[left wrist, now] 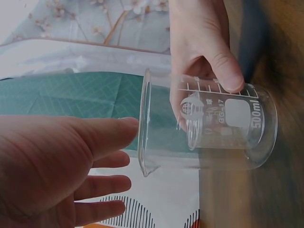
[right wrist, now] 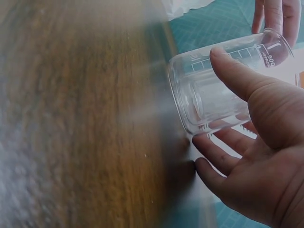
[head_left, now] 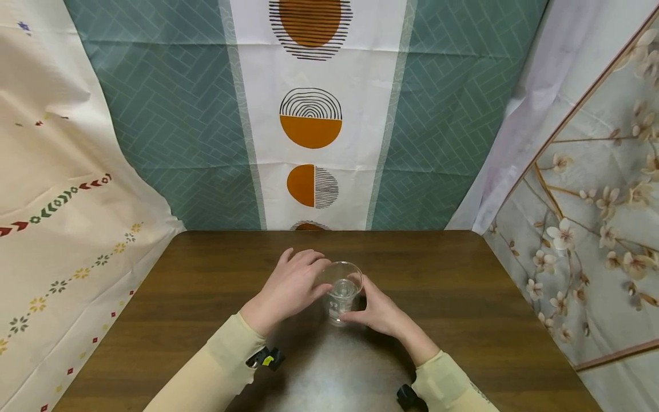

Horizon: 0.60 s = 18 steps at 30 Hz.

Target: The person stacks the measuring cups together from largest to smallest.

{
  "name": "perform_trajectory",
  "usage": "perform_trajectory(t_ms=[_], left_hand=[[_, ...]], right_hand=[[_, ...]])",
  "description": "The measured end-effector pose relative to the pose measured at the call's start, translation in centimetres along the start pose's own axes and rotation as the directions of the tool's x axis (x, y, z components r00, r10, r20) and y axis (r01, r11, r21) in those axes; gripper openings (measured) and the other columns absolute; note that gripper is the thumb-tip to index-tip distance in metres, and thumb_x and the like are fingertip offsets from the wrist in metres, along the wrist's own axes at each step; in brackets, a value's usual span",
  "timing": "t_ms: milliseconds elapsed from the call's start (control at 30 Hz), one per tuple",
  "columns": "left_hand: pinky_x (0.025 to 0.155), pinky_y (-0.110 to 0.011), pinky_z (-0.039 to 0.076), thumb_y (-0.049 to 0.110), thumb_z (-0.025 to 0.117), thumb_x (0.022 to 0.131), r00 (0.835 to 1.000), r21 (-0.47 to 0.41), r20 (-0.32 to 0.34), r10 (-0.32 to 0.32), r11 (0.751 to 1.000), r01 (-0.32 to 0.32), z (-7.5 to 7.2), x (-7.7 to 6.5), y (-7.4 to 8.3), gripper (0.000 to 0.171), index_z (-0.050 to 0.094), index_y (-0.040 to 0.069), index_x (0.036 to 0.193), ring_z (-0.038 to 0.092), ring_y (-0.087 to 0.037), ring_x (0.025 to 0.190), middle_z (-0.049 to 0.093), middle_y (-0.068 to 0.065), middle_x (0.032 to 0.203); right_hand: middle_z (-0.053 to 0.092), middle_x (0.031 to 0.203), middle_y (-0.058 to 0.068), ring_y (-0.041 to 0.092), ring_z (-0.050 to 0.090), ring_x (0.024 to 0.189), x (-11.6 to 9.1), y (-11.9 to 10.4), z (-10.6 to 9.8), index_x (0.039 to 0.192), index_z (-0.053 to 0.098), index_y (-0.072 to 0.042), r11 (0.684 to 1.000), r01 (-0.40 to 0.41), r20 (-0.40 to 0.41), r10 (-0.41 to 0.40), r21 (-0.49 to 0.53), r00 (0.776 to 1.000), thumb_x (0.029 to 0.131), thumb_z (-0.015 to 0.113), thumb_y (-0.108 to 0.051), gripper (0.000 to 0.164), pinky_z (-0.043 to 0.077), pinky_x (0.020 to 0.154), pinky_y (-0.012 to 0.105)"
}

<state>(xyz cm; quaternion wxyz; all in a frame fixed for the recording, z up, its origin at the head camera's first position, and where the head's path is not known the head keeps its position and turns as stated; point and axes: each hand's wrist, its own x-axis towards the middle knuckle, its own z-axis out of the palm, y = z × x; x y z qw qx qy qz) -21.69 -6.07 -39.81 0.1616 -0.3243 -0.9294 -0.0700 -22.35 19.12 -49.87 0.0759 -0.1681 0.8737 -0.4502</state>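
A clear glass beaker point(head_left: 332, 315) marked 500ml stands over the middle of the table, a smaller glass vessel point(head_left: 344, 288) nested inside it. My right hand point(head_left: 381, 309) grips the beaker from the right, low on its side. In the right wrist view its thumb point(right wrist: 230, 69) lies along the glass wall, with the fingers around the opposite side. On the left, my left hand point(head_left: 290, 283) is at the beaker's rim. Its thumb tip point(left wrist: 126, 128) comes right up to the rim in the left wrist view, and its other fingers extend loosely.
The brown wooden table point(head_left: 206, 297) runs back to a green and white patterned curtain point(head_left: 175, 114). A cream cloth point(head_left: 67, 200) hangs along the left side, and a flower-printed cloth point(head_left: 592, 257) on the right. Dark straps with small devices sit at both wrists.
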Motion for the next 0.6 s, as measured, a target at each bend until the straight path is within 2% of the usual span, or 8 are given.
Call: perform_trajectory(t_ms=[133, 367, 500, 600], left_hand=[[0.117, -0.073, 0.039, 0.042, 0.087, 0.098, 1.0, 0.003, 0.0, -0.007, 1.0, 0.007, 0.1, -0.1, 0.1, 0.051, 0.075, 0.012, 0.137, 0.063, -0.032, 0.134, 0.072, -0.008, 0.137], [0.117, -0.073, 0.039, 0.042, 0.087, 0.098, 1.0, -0.013, -0.023, -0.011, 1.0, 0.011, 0.3, -0.3, -0.1, 0.058, 0.07, 0.012, 0.144, 0.063, -0.033, 0.135, 0.071, -0.009, 0.14], [0.117, -0.073, 0.039, 0.041, 0.087, 0.098, 0.999, -0.014, -0.029, -0.019, 1.0, 0.019, 0.5, -0.7, -0.3, 0.064, 0.066, 0.011, 0.15, 0.062, -0.035, 0.137, 0.07, -0.01, 0.142], [0.117, -0.073, 0.04, 0.041, 0.086, 0.098, 0.999, -0.009, -0.026, -0.027, 1.0, 0.027, 0.6, -1.0, -0.6, 0.066, 0.064, 0.01, 0.152, 0.061, -0.036, 0.139, 0.069, -0.011, 0.144]], right_hand=[[0.048, 0.166, 0.014, 0.045, 0.053, 0.146, -0.1, 0.3, -0.3, 0.165, 0.042, -0.014, 1.0, 0.005, 0.021, -0.005, 0.007, 1.0, 0.087, 0.098, -0.035, 0.098, 0.047, 0.114, 0.064], [0.047, 0.167, 0.013, 0.04, 0.052, 0.149, -0.7, 0.7, -1.2, 0.172, 0.036, -0.019, 1.0, 0.01, 0.009, -0.01, 0.013, 1.0, 0.086, 0.099, -0.034, 0.108, 0.045, 0.116, 0.064], [0.045, 0.169, 0.014, 0.04, 0.049, 0.152, -1.3, 0.7, -1.5, 0.174, 0.034, -0.017, 0.999, 0.0, -0.025, -0.001, -0.045, 1.0, 0.088, 0.097, -0.038, 0.108, 0.044, 0.117, 0.066], [0.042, 0.172, 0.018, 0.043, 0.044, 0.155, -1.7, 0.5, -1.9, 0.174, 0.032, -0.014, 0.992, -0.014, -0.054, 0.007, -0.129, 0.999, 0.091, 0.094, -0.043, 0.108, 0.041, 0.118, 0.069]])
